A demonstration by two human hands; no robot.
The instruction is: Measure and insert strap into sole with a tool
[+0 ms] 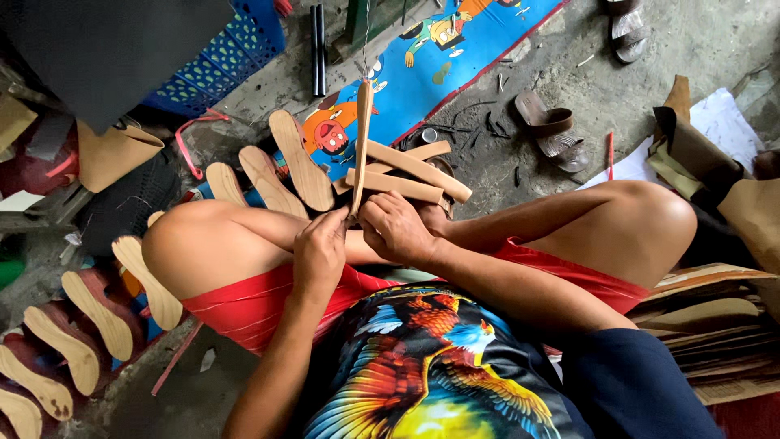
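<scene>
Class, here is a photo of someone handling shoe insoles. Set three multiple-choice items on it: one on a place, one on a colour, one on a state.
1. Where does the blue crate sit?
A. upper left
B. lower right
C. on the lap

2. What colour are the shorts?
A. green
B. red
C. white

3. How is the insole in hand held?
A. flat on the floor
B. edge-on, pinched by both hands
C. by one hand only

Answers: 1 A, it lies above the left knee. 2 B, red cloth covers both thighs. 3 B, left hand and right hand meet at its lower end.
</scene>
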